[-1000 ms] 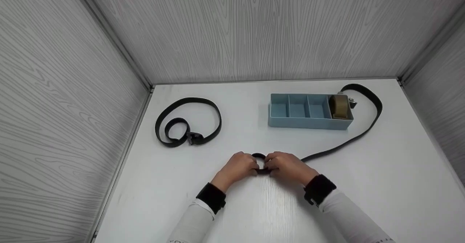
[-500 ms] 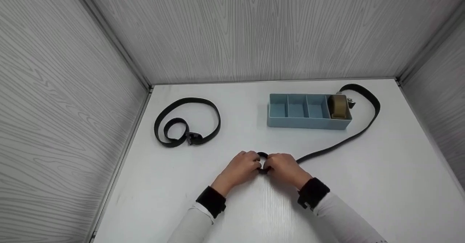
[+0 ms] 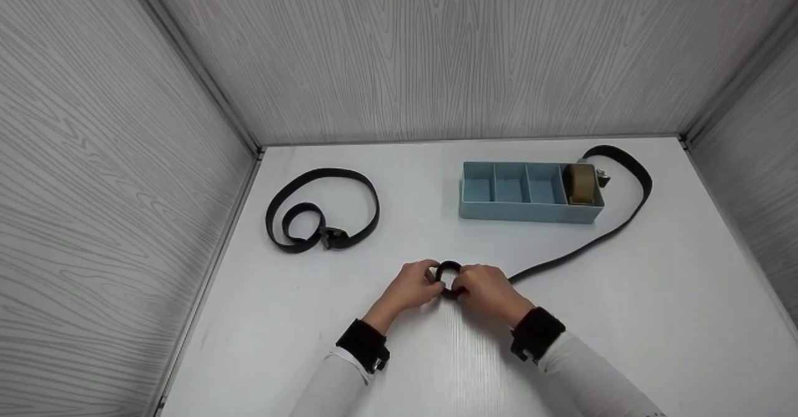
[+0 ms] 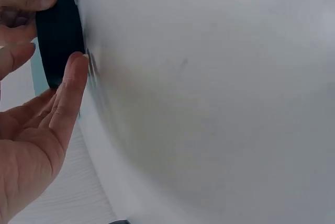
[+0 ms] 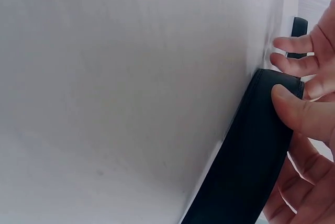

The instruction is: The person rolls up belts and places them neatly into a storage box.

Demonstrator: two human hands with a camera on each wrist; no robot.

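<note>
Near the middle of the table, in the head view, a black belt (image 3: pixel 564 258) has its near end coiled into a small ring. My right hand (image 3: pixel 491 289) pinches the ring's right side; its thumb (image 5: pixel 290 106) presses on the strap in the right wrist view. At the ring's left side is my left hand (image 3: pixel 406 289). Its fairly straight fingers (image 4: pixel 70 90) touch the coil in the left wrist view, while the thumb stands off from the strap. From the ring, the strap curves rightward and back to a metal buckle (image 3: pixel 603 178) behind the box.
A light blue divided box (image 3: pixel 530 212) stands at the back right, with a brownish rolled strap (image 3: pixel 583 183) in its right compartment. Another black belt (image 3: pixel 375 208) lies loosely looped at the left, with a smaller coil inside. Grey wood-grain walls (image 3: pixel 411 55) enclose the table.
Over the last second my right hand has shifted slightly left. My left fingers have spread from their closer hold on the ring, leaving more of it visible.
</note>
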